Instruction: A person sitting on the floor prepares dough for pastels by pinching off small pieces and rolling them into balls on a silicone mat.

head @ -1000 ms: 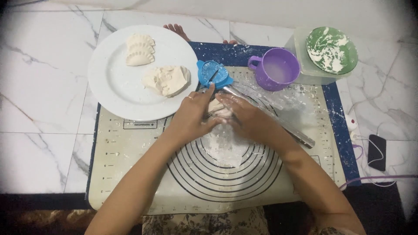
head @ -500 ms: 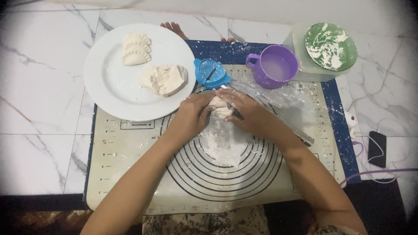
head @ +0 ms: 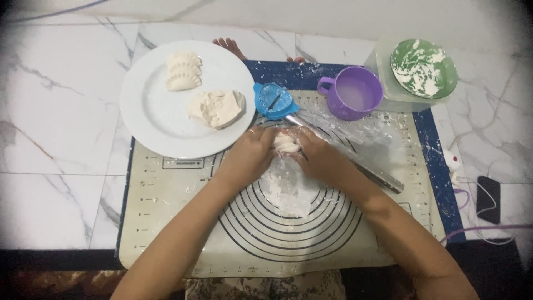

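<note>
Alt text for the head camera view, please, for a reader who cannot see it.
Both hands, left hand and right hand, cup a small piece of dough over a floured pastry mat. Behind lie a rolling pin, a blue dumpling press, a purple cup and a white plate holding dumplings.

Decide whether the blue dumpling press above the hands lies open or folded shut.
Open: the blue dumpling press lies spread flat on the mat, its round ridged inside facing up.
</note>
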